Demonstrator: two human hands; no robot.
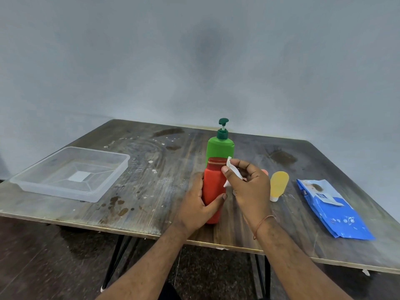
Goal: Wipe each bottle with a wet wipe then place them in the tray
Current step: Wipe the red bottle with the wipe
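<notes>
the red bottle [213, 187] is a tall, smooth plastic cylinder with a ribbed red cap, plain all over with no label showing. it stands upright near the front edge of the wooden table [151, 191], just in front of the green pump bottle [219, 151]. the left hand [199, 204] wraps around its lower body, thumb across the front. the right hand [249, 187] pinches a crumpled white wet wipe [232, 172] between thumb and fingers, against the bottle's upper right side.

the green pump bottle has a dark green pump head and no visible label. a small yellow bottle [278, 185] stands on its white cap to the right, and a bit of something orange [265, 171] shows behind the right hand, too hidden to identify. that makes three bottles clearly counted.

one blue wet wipe pack [333, 211] lies at the right; its print is too blurred to read. one clear plastic tray [71, 172] sits at the left, with nothing in it but a pale square on its base.
</notes>
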